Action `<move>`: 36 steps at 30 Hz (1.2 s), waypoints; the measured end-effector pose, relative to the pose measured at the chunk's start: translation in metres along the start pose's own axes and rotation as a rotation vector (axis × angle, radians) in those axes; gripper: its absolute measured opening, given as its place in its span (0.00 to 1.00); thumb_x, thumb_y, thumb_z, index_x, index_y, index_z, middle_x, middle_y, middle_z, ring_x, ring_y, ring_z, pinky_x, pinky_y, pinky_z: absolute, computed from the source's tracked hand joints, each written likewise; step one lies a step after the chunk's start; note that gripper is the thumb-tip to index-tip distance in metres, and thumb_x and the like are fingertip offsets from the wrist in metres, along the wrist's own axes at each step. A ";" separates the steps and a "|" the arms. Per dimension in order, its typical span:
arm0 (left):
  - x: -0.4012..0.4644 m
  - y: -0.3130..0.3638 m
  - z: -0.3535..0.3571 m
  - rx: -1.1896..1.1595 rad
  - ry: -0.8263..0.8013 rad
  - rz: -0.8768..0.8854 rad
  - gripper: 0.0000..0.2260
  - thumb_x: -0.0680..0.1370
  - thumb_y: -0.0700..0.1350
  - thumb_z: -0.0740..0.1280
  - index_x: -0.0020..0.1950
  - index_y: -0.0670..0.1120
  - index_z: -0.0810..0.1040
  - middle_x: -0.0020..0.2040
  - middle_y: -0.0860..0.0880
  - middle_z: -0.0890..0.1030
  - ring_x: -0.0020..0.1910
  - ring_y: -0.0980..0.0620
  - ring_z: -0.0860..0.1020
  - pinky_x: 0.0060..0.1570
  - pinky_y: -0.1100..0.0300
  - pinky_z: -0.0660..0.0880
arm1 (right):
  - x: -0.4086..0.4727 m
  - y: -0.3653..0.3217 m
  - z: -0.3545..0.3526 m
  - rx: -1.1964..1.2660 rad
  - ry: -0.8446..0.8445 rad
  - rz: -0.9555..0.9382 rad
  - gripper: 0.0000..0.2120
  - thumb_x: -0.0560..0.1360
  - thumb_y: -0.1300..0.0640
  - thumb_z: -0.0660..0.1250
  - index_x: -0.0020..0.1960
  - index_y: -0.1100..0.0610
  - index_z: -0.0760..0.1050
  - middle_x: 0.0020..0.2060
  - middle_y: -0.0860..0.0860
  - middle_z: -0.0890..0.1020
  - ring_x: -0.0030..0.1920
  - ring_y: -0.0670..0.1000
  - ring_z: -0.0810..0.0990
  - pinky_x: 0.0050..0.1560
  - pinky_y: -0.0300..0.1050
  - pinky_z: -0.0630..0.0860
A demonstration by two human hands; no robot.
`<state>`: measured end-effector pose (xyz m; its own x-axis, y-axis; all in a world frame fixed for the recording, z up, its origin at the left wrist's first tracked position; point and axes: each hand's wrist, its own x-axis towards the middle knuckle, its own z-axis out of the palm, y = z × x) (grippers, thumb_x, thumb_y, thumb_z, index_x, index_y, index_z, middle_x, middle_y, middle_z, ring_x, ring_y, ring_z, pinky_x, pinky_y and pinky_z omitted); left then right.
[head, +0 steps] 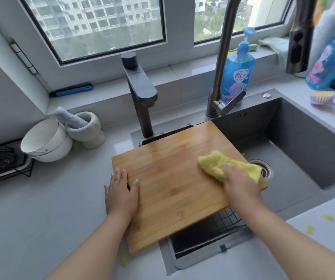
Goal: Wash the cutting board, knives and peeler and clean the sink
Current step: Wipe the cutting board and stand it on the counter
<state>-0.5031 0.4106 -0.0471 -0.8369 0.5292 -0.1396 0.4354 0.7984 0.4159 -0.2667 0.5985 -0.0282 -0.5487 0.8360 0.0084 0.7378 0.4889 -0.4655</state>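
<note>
1. Two bare forearms reach in from the bottom edge over the grey table [41, 219].
2. The left hand [122, 190] lies flat with straight fingers against the left edge of the cutting board [172, 188], its thumb resting on the wood.
3. The right hand [239, 184] grips a bunched yellow cloth [223, 161] and presses it onto the right part of the board.
4. The wooden cutting board lies across the left side of the sink [304, 148], partly on the table and partly over a wire basket [219, 225] that shows below its near edge. Its surface looks wet and shiny.
5. The sink's open right basin shows a round drain [263, 168] just beyond the cloth.
6. Small yellow scraps [328, 217] lie on the near right rim.
7. To the left stand a white bowl [45, 141] tipped on its side and a stone mortar with pestle [85, 128].
8. Behind the board rise a dark square tap [140, 91] and a tall curved faucet [223, 57].
9. A blue pump bottle of dish soap [239, 69] stands beside the faucet, below the window [102, 23].
</note>
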 end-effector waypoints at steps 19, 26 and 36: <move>-0.002 0.007 0.005 0.071 0.096 -0.025 0.25 0.84 0.52 0.44 0.79 0.44 0.54 0.79 0.49 0.52 0.78 0.53 0.47 0.76 0.54 0.39 | 0.016 0.028 -0.017 0.071 -0.040 0.023 0.15 0.79 0.51 0.58 0.63 0.37 0.71 0.63 0.46 0.76 0.58 0.54 0.75 0.52 0.44 0.70; -0.001 0.007 0.006 0.075 0.090 -0.017 0.26 0.83 0.54 0.44 0.79 0.45 0.53 0.80 0.49 0.50 0.78 0.54 0.45 0.75 0.57 0.38 | 0.105 -0.013 -0.010 0.040 0.011 0.169 0.14 0.82 0.55 0.55 0.64 0.55 0.73 0.61 0.57 0.77 0.63 0.60 0.73 0.52 0.50 0.69; 0.001 0.005 0.007 0.063 0.116 -0.004 0.42 0.72 0.64 0.29 0.79 0.45 0.54 0.80 0.49 0.51 0.78 0.53 0.47 0.74 0.58 0.38 | 0.078 -0.143 0.055 0.069 -0.322 -0.225 0.17 0.81 0.56 0.57 0.69 0.55 0.69 0.69 0.56 0.71 0.69 0.56 0.68 0.62 0.45 0.65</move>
<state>-0.4993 0.4166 -0.0516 -0.8701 0.4916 -0.0345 0.4487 0.8191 0.3574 -0.4366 0.5802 -0.0092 -0.7969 0.5837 -0.1559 0.5629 0.6236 -0.5424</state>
